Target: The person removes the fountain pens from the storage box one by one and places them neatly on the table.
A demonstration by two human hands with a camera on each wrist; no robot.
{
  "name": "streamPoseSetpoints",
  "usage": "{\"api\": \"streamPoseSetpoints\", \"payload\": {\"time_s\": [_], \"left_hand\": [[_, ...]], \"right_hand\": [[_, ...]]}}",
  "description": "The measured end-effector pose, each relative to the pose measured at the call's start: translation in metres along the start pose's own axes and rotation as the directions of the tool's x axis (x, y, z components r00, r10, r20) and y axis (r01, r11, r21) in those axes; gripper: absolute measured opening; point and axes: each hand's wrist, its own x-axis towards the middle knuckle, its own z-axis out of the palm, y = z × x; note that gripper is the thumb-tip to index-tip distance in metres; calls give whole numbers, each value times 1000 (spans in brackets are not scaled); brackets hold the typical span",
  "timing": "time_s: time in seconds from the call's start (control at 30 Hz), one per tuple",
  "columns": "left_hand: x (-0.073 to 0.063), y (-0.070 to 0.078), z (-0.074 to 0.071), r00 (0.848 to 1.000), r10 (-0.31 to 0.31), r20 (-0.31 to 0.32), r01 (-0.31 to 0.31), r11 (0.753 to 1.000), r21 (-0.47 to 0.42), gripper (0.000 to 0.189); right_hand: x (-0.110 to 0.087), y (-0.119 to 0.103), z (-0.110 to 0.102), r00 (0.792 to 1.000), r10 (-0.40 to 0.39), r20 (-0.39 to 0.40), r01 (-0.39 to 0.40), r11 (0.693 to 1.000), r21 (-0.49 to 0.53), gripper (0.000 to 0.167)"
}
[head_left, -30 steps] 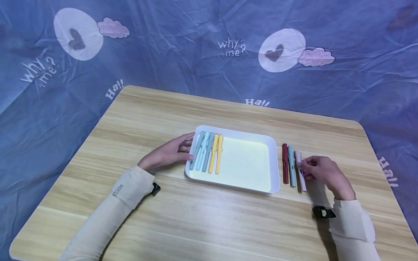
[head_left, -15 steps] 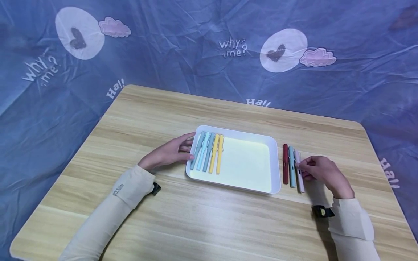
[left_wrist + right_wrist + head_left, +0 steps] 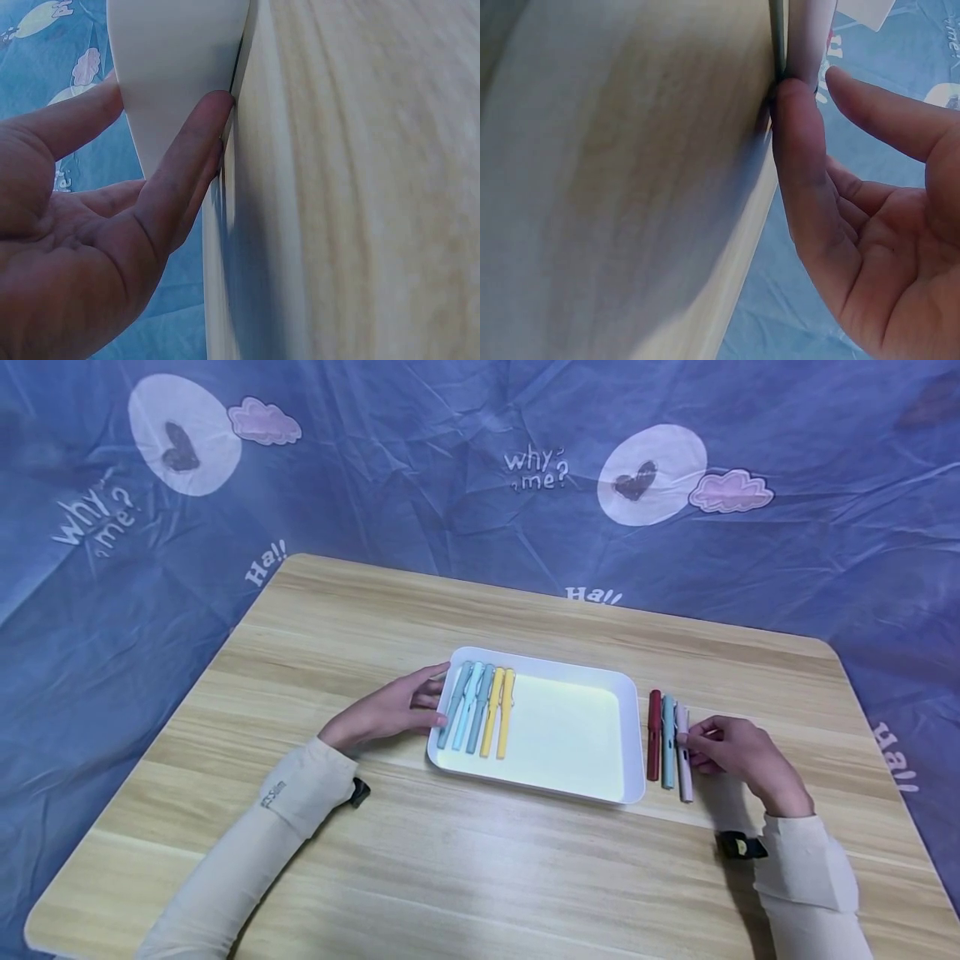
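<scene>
My left hand is at the left side of a white tray, with the thumb at the rim. In the left wrist view its fingers lie along the outer wall of the tray, low by the table. My right hand holds a pale lilac pen at about mid-length, thumb and fingertips at its barrel. In the right wrist view the lilac pen stands between thumb and fingertip. Just left of it lie a light blue pen and a dark red pen, roughly parallel.
Inside the tray several capped pens lie side by side at the left: grey-blue pens, a light blue pen and two yellow pens. The wooden table ends at a blue printed cloth behind.
My right hand has shifted the lower end of the lilac pen slightly left, bringing it closer in line with the light blue pen. The left hand stays at the tray.
</scene>
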Motion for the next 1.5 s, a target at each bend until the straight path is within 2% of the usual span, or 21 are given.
{"api": "streamPoseSetpoints", "payload": {"time_s": [0.23,0.5,0.77,1.0,1.23,1.5], "left_hand": [[1,0,-1,1000,-1,4,1,1000,2,90],[1,0,0,1000,-11,6,11,1000,-1,90],[-1,0,1,1000,-17,5,18,999,-35,90],[0,-1,0,1000,-26,1,26,999,-44,90],[-1,-1,0,1000,-17,0,17,1000,-18,91],[-1,-1,1,1000,-11,-1,11,1000,-27,90]], "right_hand": [[0,-1,2,1000,-5,-2,5,1000,21,44],[-2,0,3,1000,-16,-15,16,999,33,52],[-7,2,1,999,-35,-28,37,998,47,56],[-12,0,-6,996,-63,-66,68,994,82,60],[-15,-4,-14,989,-88,-115,90,996,18,68],[-18,-15,-13,971,-163,-175,177,982,69,67]]}}
